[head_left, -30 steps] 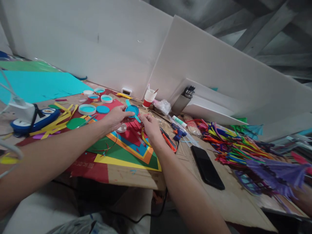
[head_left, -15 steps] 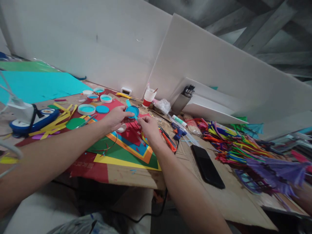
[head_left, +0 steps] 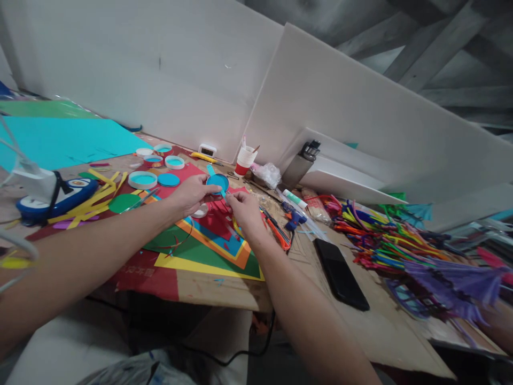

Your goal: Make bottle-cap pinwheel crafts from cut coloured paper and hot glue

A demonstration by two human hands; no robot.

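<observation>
My left hand is closed on a small round blue piece with a dark rim, its thumb lying over the near edge. A light-blue paper strip sticks out past the far side of this piece, and a strip end shows at its near right. My right hand pinches that near end between thumb and fingers. Below the hands lie stacked coloured paper sheets and a white ring. Several round lids with blue insides, one of them a white ring, sit left of my left hand, beside a flat blue disc.
A red-handled tool, a blue glue gun and a black phone lie to the right. Colourful pipe cleaners are heaped beyond. Paper cups and a bottle stand at the back. Yellow strips lie left.
Almost nothing differs. Both hands hold the blue piece and strip in the same place, with only a very slight shift of the fingers.
</observation>
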